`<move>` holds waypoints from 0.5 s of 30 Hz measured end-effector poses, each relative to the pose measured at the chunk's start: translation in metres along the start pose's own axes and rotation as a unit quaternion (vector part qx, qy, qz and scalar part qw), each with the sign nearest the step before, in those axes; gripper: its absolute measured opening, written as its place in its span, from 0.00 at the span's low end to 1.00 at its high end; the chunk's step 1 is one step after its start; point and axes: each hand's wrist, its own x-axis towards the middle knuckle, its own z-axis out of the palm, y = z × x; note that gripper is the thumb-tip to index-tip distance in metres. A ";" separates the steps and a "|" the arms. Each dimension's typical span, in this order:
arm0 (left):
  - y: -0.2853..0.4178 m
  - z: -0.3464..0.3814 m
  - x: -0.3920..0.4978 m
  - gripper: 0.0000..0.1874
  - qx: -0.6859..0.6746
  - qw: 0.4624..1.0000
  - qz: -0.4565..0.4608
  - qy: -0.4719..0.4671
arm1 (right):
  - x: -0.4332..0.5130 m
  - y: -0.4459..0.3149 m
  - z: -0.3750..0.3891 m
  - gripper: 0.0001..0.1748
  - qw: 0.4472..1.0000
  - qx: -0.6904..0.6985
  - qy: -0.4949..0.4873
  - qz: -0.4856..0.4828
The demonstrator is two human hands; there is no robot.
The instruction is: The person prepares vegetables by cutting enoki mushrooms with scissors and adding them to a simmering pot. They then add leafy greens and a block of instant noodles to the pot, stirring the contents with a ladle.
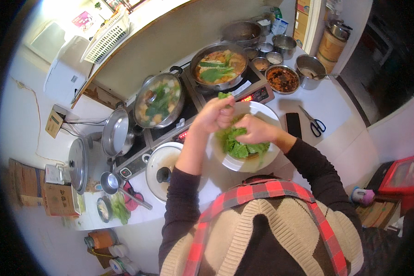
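My left hand [216, 114] is closed in a fist around some leafy greens, whose tips [225, 95] stick out above it. Just right of it, my right hand [253, 130] holds the end of the greens over a white bowl [274, 114]. Torn green leaves [239, 147] lie in this bowl. Behind the hands, an open steel pan [243, 77] of reddish broth with greens and noodles stands on an induction cooker [262, 94]. Left of it is a pot under a glass lid [160, 100], with greens and pale chunks inside.
Scissors [314, 123] and a black phone-like object [293, 125] lie right of the bowl. Chili sauce [283, 79] and several steel bowls stand behind them. On the left are a glass lid [155, 165], a small saucepan [109, 183], an empty steel pan [116, 132] and loose greens [119, 208].
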 end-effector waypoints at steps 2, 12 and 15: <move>0.003 -0.016 -0.008 0.12 0.019 0.995 0.044 0.091 | -0.004 0.001 -0.012 0.10 0.974 0.220 0.047 0.033; -0.087 -0.013 -0.001 0.16 0.268 0.947 0.080 0.158 | 0.017 0.022 0.037 0.09 0.858 0.236 0.423 0.170; -0.084 -0.015 -0.005 0.12 0.421 0.891 0.111 0.127 | 0.013 0.029 0.053 0.13 0.767 0.341 0.517 0.166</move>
